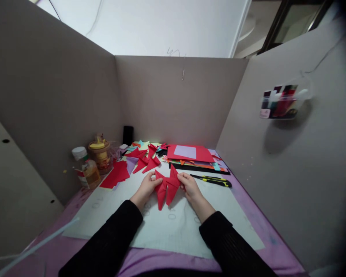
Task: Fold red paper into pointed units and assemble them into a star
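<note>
A folded red paper butterfly point(170, 184) is held up above the white sheet point(173, 238) at the middle of the table. My left hand point(148, 185) pinches its left wing, thumb in front. On the other side my right hand point(188, 186) has its fingers closed on the right wing. Beyond my left hand lie several more folded red paper pieces point(151, 164). A yellow and black utility knife point(216, 181) rests to the right, behind my right hand.
Red paper sheets point(116, 175) lie at the left, beside a bottle point(86, 169) and a yellow-lidded jar point(100, 154). A paper stack point(203, 153) sits at the back right. Grey panels point(178, 100) enclose the table on the left, back and right.
</note>
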### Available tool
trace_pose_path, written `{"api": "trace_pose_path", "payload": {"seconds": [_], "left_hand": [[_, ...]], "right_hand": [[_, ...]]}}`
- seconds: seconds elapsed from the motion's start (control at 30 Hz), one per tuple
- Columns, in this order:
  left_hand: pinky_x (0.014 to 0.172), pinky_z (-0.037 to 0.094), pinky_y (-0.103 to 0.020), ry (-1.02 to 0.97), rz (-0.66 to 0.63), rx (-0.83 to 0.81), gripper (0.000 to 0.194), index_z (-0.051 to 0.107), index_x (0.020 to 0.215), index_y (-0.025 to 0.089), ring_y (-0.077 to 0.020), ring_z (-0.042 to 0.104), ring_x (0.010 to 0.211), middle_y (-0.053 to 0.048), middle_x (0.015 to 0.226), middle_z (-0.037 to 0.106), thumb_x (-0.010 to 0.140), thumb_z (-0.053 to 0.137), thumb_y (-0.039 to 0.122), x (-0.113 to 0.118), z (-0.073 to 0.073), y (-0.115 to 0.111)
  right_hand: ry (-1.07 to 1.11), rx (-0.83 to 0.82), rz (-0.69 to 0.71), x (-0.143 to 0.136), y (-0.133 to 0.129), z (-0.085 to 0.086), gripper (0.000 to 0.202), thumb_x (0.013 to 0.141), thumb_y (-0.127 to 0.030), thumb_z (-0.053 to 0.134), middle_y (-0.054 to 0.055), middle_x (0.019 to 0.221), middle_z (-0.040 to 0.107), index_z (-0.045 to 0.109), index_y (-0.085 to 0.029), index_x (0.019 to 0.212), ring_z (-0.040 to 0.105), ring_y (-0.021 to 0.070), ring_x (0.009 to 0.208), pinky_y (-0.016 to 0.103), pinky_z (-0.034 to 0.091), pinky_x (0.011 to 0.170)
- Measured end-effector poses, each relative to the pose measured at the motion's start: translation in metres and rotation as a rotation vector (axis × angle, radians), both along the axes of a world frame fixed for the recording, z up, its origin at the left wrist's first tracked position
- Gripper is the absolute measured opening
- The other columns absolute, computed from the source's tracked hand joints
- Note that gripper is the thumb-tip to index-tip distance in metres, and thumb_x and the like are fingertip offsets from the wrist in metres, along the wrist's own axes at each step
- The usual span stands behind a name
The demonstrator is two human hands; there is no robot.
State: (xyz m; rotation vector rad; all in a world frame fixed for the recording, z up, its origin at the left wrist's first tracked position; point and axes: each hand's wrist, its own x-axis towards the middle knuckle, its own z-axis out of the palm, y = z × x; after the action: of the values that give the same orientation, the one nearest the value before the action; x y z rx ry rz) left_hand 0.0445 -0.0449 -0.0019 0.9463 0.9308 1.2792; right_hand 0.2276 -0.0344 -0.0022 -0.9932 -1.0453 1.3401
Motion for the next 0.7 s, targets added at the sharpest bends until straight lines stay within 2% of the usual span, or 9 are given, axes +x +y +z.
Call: {"api": "trace_pose_path", "payload": {"seconds": [0.2, 0.37, 0.5, 0.7], "left_hand": [[0.053, 0.044, -0.023, -0.020, 0.125, 0.053, 0.039, 0.055, 0.086, 0.017, -0.0137, 0.062, 0.055, 0.000, 0.065, 0.067, 0.060, 0.081, 0.032, -0.003, 0.006, 0.000], [0.055, 0.044, -0.022, -0.020, 0.124, 0.062, 0.035, 0.057, 0.079, 0.017, -0.0132, 0.062, 0.057, -0.001, 0.068, 0.067, 0.061, 0.080, 0.034, -0.003, 0.011, -0.001], [0.055, 0.044, -0.023, 0.003, 0.061, 0.062, 0.035, 0.058, 0.074, 0.016, -0.0142, 0.061, 0.057, -0.002, 0.066, 0.066, 0.058, 0.082, 0.036, 0.001, 0.012, -0.003], [0.062, 0.047, -0.027, 0.032, 0.029, 0.077, 0.037, 0.060, 0.078, 0.015, -0.0177, 0.064, 0.063, -0.003, 0.068, 0.068, 0.057, 0.082, 0.037, 0.004, 0.011, -0.005]], "right_hand": [[-0.011, 0.044, -0.124, 0.010, 0.009, -0.005, 0.038, 0.063, -0.049, 0.072, -0.008, 0.037, 0.038, 0.049, -0.020, 0.054, 0.028, 0.0068, 0.036, 0.023, 0.016, 0.040], [-0.047, 0.102, -0.256, 0.013, 0.013, -0.009, 0.034, 0.067, -0.049, 0.070, -0.008, 0.040, 0.041, 0.053, -0.021, 0.059, 0.031, 0.0082, 0.037, 0.023, 0.022, 0.040], [-0.095, 0.152, -0.258, 0.010, 0.010, -0.007, 0.029, 0.069, -0.046, 0.069, -0.005, 0.047, 0.050, 0.058, -0.020, 0.063, 0.041, 0.0096, 0.041, 0.023, 0.030, 0.042], [-0.136, 0.187, -0.221, 0.004, 0.000, 0.002, 0.025, 0.072, -0.044, 0.066, -0.004, 0.051, 0.054, 0.061, -0.020, 0.070, 0.049, 0.0115, 0.043, 0.023, 0.035, 0.042]]}}
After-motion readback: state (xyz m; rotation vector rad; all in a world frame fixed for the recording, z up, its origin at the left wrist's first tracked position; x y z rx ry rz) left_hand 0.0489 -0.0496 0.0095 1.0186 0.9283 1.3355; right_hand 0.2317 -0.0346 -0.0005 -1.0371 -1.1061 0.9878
